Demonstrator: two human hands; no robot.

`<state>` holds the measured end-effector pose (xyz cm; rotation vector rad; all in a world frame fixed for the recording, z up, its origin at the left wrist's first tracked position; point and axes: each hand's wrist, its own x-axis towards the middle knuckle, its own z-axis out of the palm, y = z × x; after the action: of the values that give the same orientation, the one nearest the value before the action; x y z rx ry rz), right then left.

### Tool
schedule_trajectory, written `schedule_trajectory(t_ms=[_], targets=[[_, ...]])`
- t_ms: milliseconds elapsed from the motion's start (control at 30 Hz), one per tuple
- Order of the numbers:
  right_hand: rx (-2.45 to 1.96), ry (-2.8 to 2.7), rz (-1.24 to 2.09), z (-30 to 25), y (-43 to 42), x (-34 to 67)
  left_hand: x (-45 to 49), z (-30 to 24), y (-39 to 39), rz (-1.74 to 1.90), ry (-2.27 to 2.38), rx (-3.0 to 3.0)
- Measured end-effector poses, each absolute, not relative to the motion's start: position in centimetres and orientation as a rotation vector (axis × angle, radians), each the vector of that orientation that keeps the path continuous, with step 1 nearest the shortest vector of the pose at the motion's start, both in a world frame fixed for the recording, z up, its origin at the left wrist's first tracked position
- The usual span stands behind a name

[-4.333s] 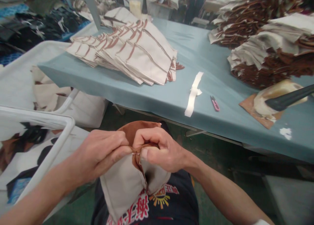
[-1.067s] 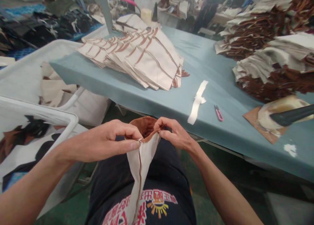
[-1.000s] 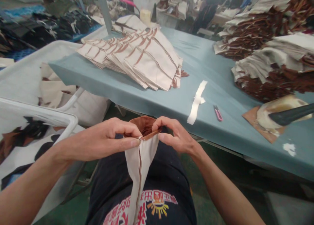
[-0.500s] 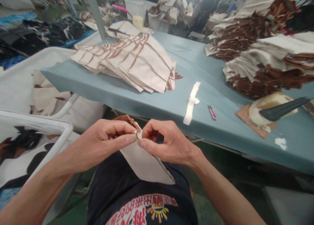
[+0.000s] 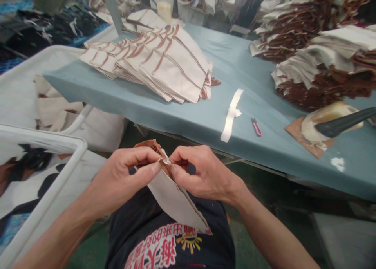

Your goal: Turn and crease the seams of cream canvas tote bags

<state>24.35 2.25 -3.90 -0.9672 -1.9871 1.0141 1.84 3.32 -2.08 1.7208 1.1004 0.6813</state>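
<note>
The piece (image 5: pixel 174 200) has turned; left hand (image 5: pixel 126 174) and right hand (image 5: pixel 204 172) pinch its rim (image 5: pixel 166 159), apparently by a seam (image 5: pixel 191 203), centring work there

Since a second ago, the left hand (image 5: pixel 125 179) and right hand (image 5: pixel 205 177) have closed together on the cloth piece (image 5: pixel 176 206), whose lower end has swung rightward.

Cloth piece (image 5: pixel 173 201) before table (image 5: pixel 188 122), snips (image 5: pixel 257 128) right of strip (image 5: pixel 228 126)
</note>
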Motion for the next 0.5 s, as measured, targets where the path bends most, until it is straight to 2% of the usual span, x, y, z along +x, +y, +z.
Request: schedule_trajectory(t_ms=[367,500], targets=[[-0.97,-1.988,0.889,-5.2,0.0,23.3,2.0,-3.1,1.0,0.701,1.141,1.764],[-1.031,-1.851,0.995,-5.6,-1.1,22.5,2.0,-2.9,0.4,0.687,1.168,1.772]])
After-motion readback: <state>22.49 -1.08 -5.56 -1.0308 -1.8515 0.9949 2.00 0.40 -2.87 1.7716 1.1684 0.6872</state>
